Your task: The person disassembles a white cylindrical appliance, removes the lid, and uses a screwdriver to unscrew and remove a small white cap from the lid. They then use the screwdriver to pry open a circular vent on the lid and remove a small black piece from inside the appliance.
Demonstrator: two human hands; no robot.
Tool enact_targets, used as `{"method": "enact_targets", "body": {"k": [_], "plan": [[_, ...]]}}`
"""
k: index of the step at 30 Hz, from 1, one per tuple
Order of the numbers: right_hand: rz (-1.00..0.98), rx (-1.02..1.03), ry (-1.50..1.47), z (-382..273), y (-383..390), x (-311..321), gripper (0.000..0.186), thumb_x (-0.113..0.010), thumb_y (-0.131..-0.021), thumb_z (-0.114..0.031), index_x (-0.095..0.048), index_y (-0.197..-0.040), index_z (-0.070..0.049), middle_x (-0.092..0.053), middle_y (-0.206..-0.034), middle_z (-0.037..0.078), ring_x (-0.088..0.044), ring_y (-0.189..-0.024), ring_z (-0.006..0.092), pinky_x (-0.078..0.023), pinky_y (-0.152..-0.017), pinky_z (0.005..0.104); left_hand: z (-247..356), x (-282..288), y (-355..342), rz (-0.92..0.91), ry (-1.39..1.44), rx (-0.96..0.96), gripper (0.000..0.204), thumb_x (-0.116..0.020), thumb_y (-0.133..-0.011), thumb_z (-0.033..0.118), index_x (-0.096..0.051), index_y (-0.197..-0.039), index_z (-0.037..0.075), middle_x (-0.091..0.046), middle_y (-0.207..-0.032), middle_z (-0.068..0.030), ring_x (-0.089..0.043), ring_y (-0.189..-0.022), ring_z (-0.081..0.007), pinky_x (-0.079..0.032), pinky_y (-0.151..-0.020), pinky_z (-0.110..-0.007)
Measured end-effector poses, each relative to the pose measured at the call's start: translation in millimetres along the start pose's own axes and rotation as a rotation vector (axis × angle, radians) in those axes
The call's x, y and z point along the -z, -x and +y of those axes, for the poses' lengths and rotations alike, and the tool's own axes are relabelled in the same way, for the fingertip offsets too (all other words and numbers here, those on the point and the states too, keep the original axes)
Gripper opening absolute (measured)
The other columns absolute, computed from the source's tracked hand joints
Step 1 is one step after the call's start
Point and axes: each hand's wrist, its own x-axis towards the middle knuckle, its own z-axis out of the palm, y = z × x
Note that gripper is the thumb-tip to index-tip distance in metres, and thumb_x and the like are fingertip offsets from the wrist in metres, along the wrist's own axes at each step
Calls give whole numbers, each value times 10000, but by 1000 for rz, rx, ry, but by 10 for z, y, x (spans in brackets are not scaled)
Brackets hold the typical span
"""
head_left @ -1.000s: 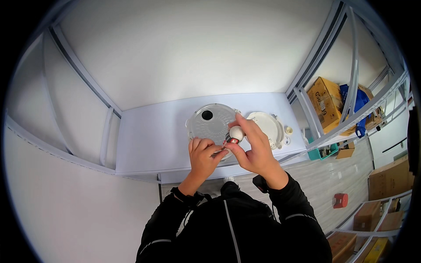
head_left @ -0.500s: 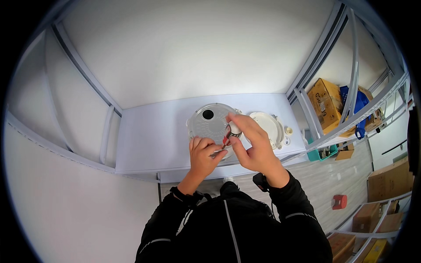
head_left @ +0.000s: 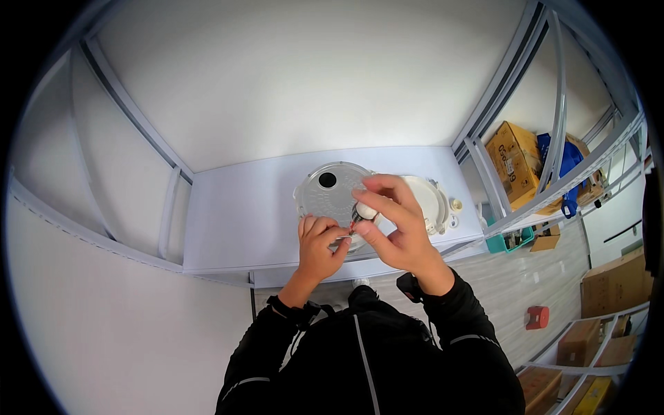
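My right hand (head_left: pixel 401 232) is closed, its fingertips round a small tool with a white rounded end and a dark-and-red body (head_left: pixel 364 211); the exact kind does not show. Its narrow red end points down-left to the fingertips of my left hand (head_left: pixel 320 243). That hand pinches a small thin light-coloured piece (head_left: pixel 343 237), mostly covered by the fingers. Both hands are above the near right part of a round grey translucent lid-like part (head_left: pixel 321 200), which has a dark round hole (head_left: pixel 327 180) near its far edge.
To the right lies a white round shallow part (head_left: pixel 427 197) with bumps along its rim. Beside it are a small cream-coloured ring (head_left: pixel 455 205) and a white ring (head_left: pixel 454 221). The white table (head_left: pixel 235 228) has metal frame posts at both sides. Cardboard boxes (head_left: pixel 514 166) stand farther right.
My right hand has turned a little about the tool, with its fingers spread wider. The tool's white end has shifted slightly left and toward me. The left hand is nearly unmoved.
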Motion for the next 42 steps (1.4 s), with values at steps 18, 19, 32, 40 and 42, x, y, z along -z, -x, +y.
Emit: {"method": "enact_targets", "body": {"k": [18, 19, 32, 40, 42], "plan": [[71, -73, -133, -61, -5, 2, 364, -770, -908, -41, -739, -1269, -4, -680, -1211, 169, -687, -1033, 292, -553, -920, 376, 100, -105, 42, -11, -54, 78, 157, -790, -846, 194, -704, -962, 135, -590, -1050, -40, -532, -1098, -304, -264, -1203, -623], [64, -33, -92, -48, -17, 14, 369, -774, -892, -37, -743, -1259, -13, -682, -1194, 161, -688, -1019, 293, -559, -882, 368, 102, -111, 46, -12, -59, 78, 160, -789, -847, 196, -699, -965, 133, -589, -1054, -44, -530, -1103, -307, -260, -1206, -624], [69, 64, 9, -19, -26, 46, 410, -778, -859, -8, -738, -1267, -19, -692, -1180, 153, -690, -971, 282, -569, -811, 354, 89, -134, 70, -10, -64, 77, 175, -781, -868, 208, -689, -993, 128, -591, -1081, -51, -527, -1131, -311, -239, -1222, -632], [41, -26, -76, -18, 8, 65, 449, -816, -876, -58, -719, -1309, 8, -696, -1204, 176, -689, -1021, 292, -550, -923, 394, 112, -135, 67, -1, -53, 73, 178, -785, -864, 209, -691, -993, 130, -588, -1073, -49, -529, -1126, -310, -247, -1216, -638], [11, -10, -9, -12, 11, 81, 454, -797, -884, -46, -708, -1325, 10, -709, -1189, 182, -696, -1028, 297, -552, -931, 397, 107, -139, 66, 5, -55, 70, 177, -785, -863, 208, -690, -992, 130, -587, -1073, -49, -530, -1124, -309, -249, -1214, -638]]}}
